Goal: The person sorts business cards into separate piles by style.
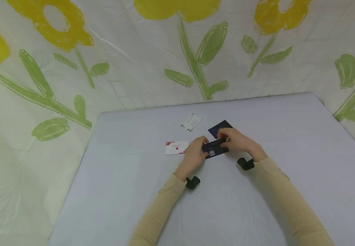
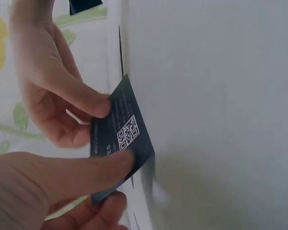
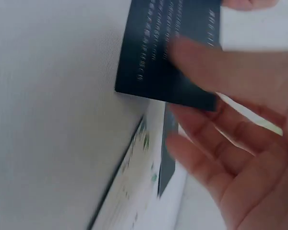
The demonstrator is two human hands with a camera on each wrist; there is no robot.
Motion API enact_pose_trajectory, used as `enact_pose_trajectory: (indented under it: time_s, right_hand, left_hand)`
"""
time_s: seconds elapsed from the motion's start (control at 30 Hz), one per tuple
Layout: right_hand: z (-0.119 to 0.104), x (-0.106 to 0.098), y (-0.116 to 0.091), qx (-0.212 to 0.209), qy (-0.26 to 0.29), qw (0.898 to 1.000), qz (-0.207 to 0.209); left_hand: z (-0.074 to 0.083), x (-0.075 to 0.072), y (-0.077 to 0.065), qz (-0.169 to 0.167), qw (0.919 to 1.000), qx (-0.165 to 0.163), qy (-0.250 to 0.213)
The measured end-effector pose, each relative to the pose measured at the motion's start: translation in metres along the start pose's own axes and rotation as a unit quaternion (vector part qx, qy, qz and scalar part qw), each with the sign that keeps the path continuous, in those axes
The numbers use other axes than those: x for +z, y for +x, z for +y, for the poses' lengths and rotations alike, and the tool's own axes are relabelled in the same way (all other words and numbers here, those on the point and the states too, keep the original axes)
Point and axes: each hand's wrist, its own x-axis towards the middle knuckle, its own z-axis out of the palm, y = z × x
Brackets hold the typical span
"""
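A dark business card (image 1: 215,149) with a QR code and small print is held above the table between both hands. At its left end my left hand (image 1: 193,154) pinches it, thumb on the printed face, as the left wrist view shows. My right hand (image 1: 237,139) pinches the other end, its thumb (image 3: 197,62) lying across the print. Just behind the right hand, a second dark blue card (image 1: 218,127) lies flat, partly covered by that hand. Beside the left hand rests a white card with red corners (image 1: 176,147), its right end partly hidden.
Farther back on the table (image 1: 128,191) lies a white card with green leaf corners (image 1: 192,122). A cloth with yellow flowers (image 1: 195,51) hangs behind the table's back edge. Black wrist mounts (image 1: 192,182) jut from both sleeves.
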Motion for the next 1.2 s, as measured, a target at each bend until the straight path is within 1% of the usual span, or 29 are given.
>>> enact_pose_trajectory:
  time_s: [0.1, 0.17, 0.23, 0.3, 0.37, 0.47, 0.57, 0.63, 0.73, 0.83, 1.03, 1.2]
  right_hand:
    - [-0.002, 0.001, 0.005, 0.009, 0.035, 0.999, 0.033]
    - [-0.003, 0.002, 0.008, 0.018, 0.046, 0.998, 0.048]
    - [-0.004, 0.003, 0.012, 0.03, 0.053, 0.996, 0.057]
    - [-0.005, 0.005, 0.016, 0.049, 0.057, 0.996, 0.058]
    - [-0.007, 0.008, 0.02, 0.066, 0.054, 0.995, 0.057]
    - [-0.01, 0.012, 0.026, 0.083, 0.044, 0.994, 0.055]
    - [-0.013, 0.016, 0.03, 0.076, 0.018, 0.995, 0.06]
    - [-0.013, 0.019, 0.033, 0.072, -0.011, 0.995, 0.062]
    - [-0.015, 0.022, 0.037, 0.072, -0.056, 0.994, 0.057]
    - [-0.015, 0.024, 0.04, 0.076, -0.088, 0.992, 0.046]
    - [-0.017, 0.026, 0.041, 0.076, -0.122, 0.989, 0.036]
    - [-0.018, 0.027, 0.04, 0.073, -0.141, 0.987, 0.036]
  left_hand:
    - [-0.008, -0.01, 0.004, 0.02, 0.998, 0.011, -0.059]
    - [-0.014, -0.017, 0.009, 0.018, 0.9957, 0.014, -0.09]
    - [-0.021, -0.024, 0.014, 0.006, 0.9947, 0.013, -0.102]
    - [-0.026, -0.029, 0.018, -0.012, 0.9941, 0.006, -0.108]
    - [-0.031, -0.032, 0.021, -0.026, 0.9941, -0.003, -0.105]
    - [-0.034, -0.033, 0.023, -0.038, 0.9938, -0.023, -0.102]
    - [-0.037, -0.032, 0.024, -0.041, 0.9946, -0.04, -0.087]
    - [-0.038, -0.03, 0.025, -0.042, 0.9955, -0.051, -0.068]
    - [-0.039, -0.027, 0.027, -0.038, 0.9973, -0.057, -0.025]
    - [-0.038, -0.025, 0.028, -0.034, 0.9976, -0.058, 0.018]
    - [-0.035, -0.024, 0.028, -0.033, 0.9948, -0.053, 0.08]
    - [-0.033, -0.024, 0.029, -0.037, 0.9926, -0.057, 0.101]
